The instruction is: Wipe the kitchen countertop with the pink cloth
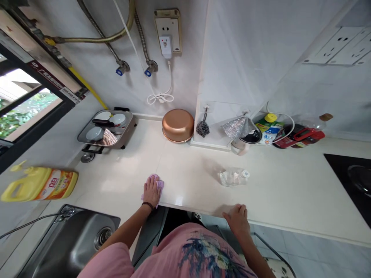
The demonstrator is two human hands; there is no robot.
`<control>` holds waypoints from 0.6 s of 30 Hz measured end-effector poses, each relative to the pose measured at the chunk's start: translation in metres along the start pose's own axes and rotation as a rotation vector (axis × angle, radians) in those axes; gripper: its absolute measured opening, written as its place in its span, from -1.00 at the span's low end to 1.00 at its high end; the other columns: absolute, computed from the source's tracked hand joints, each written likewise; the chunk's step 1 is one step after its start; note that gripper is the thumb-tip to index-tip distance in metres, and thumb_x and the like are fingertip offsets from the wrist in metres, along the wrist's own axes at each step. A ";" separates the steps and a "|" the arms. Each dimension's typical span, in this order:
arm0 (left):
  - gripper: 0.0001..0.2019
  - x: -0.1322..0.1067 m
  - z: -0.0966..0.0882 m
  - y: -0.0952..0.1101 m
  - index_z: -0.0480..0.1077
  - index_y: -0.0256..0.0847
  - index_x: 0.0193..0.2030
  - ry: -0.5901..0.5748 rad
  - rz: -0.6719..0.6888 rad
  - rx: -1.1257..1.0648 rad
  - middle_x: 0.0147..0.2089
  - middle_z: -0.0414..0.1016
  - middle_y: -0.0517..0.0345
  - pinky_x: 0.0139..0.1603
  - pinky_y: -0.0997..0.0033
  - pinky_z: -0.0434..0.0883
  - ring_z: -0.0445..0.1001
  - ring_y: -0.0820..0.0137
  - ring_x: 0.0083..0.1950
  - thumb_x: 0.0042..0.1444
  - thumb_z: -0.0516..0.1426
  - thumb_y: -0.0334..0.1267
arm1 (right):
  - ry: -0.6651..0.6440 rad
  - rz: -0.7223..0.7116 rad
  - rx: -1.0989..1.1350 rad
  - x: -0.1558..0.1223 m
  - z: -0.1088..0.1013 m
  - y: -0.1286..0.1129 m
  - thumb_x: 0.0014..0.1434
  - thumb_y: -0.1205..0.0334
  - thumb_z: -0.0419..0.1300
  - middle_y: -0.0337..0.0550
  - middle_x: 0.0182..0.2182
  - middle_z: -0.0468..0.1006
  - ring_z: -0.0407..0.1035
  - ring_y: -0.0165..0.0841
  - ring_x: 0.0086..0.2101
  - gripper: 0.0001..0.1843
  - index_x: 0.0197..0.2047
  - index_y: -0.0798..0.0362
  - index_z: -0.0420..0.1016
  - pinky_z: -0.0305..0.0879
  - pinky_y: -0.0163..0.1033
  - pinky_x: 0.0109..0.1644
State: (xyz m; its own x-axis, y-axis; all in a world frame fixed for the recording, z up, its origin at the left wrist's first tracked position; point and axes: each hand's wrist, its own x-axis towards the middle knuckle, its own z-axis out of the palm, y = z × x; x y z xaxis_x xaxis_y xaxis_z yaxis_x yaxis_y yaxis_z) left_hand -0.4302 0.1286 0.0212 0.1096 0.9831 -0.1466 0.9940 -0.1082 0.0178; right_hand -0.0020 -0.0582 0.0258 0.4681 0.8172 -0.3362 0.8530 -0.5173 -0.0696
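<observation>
My left hand (152, 192) presses a purple cloth (160, 185) against the pale countertop (185, 173), close to its front edge. The cloth shows around the fingers and palm. Farther right, my right hand (237, 219) rests on the counter's front edge with the thumb apart from the fingers and nothing held. Just beyond it a clear plastic bottle (234, 177) with a white cap lies on its side. An upside-down copper-coloured pot (177, 124) sits against the back wall, beyond my left hand.
At the back left stands an electric pan (127, 129) holding dishes. A yellow detergent jug (58, 184) is beside the steel sink (84, 231). A steel scrubber (203, 128) and a silvery mesh cloth (237, 128) hang from hooks. Bottles (301, 135) and a black cooktop (352, 173) are right.
</observation>
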 end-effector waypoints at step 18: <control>-0.47 -0.042 0.025 0.263 0.22 0.02 0.49 -0.076 0.993 -0.216 0.60 0.03 0.10 0.54 -0.17 -0.09 -0.09 0.10 0.60 0.43 0.00 0.00 | -0.021 0.073 -0.023 -0.002 -0.005 -0.005 0.26 -0.06 0.13 0.52 0.41 0.01 -0.11 0.15 0.43 -0.05 0.44 0.51 0.00 0.08 0.04 0.42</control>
State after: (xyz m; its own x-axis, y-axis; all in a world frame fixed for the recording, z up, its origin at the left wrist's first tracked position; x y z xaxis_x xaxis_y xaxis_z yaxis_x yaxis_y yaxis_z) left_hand -0.1732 0.0546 0.0069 0.8920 0.4510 -0.0311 0.4334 -0.8335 0.3426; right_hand -0.0061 -0.0559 0.0320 0.5248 0.7715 -0.3597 0.8218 -0.5693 -0.0222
